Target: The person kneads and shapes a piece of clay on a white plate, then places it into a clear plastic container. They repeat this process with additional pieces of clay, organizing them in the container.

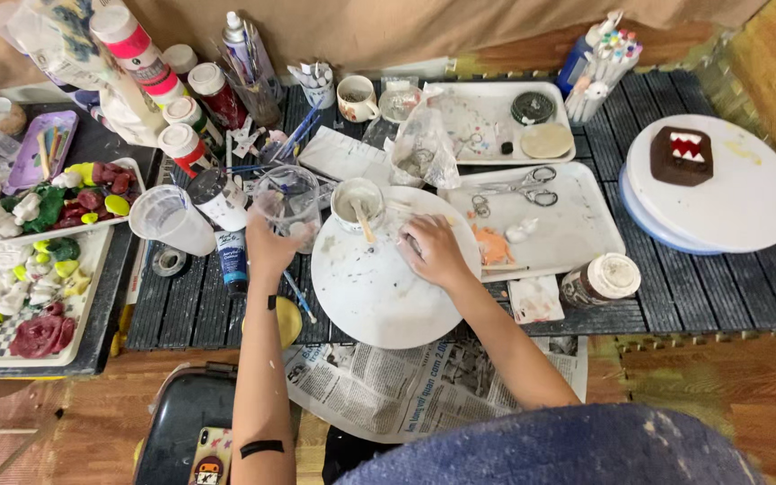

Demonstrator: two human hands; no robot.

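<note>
One clear plastic cup (290,203), see-through and paint-smeared, is gripped by the left hand (267,247); the right hand (436,251) lies loosely curled, holding nothing I can tell, on one white round board (379,301).

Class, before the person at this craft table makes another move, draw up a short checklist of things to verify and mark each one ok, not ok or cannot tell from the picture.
1. Left hand has a firm hold on the clear plastic cup: ok, fingers wrap its side.
2. Cup upright: ok.
3. What the cup contains: cannot tell.
4. Right hand steady on the round white board: ok, it rests on the board's upper edge.
5. Small white pot with a stick in it stands upright, apart from both hands: ok.
6. Scissors lie on the white tray, away from the hands: ok.
</note>
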